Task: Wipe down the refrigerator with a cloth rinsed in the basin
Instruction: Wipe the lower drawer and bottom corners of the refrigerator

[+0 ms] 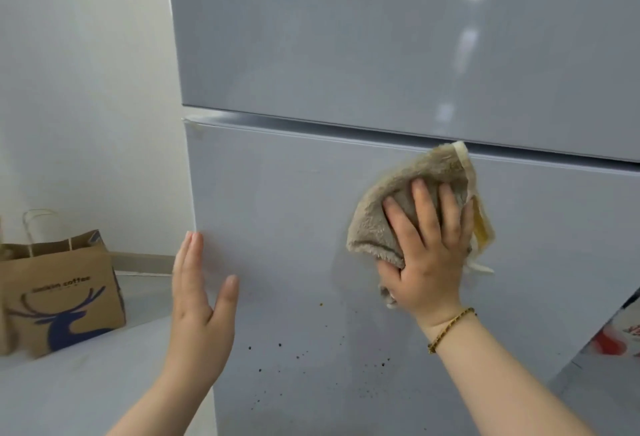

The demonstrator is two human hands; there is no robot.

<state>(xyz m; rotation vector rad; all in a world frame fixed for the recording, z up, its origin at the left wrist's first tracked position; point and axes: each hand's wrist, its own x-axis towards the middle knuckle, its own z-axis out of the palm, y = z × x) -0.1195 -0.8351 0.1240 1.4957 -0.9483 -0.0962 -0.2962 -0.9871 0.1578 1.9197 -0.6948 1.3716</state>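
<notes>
Set against a plain pale wall (86, 89) and a grey floor, with a brown paper carrier bag printed with a blue deer (65, 297) standing at the far left. Working on the tall, glossy, pale grey-blue two-door refrigerator (346, 55), which fills the middle and right. Seems to be partway through the wiping, no more. Still to clear on the lower door (277, 210): a scatter of small dark specks (277, 345) low down, below and between both hands. Cannot judge whether the upper door has been wiped, since only reflections show there. No sign of the basin anywhere in view. Pressing the fluffy beige cloth with a yellow-and-white edge (408, 193) flat against the top of the lower door, just under the seam between the doors (346, 127). Doing so with the right hand (429, 255), fingers straight and spread over the cloth, palm on its lower corner, a gold bead bracelet (450, 328) at the wrist. Holding the left hand (197, 311) empty and flat, fingers straight and together, thumb out, at the door's left edge; cannot tell whether touching the door or just in front of it. Probably next: down to the specks.
</notes>
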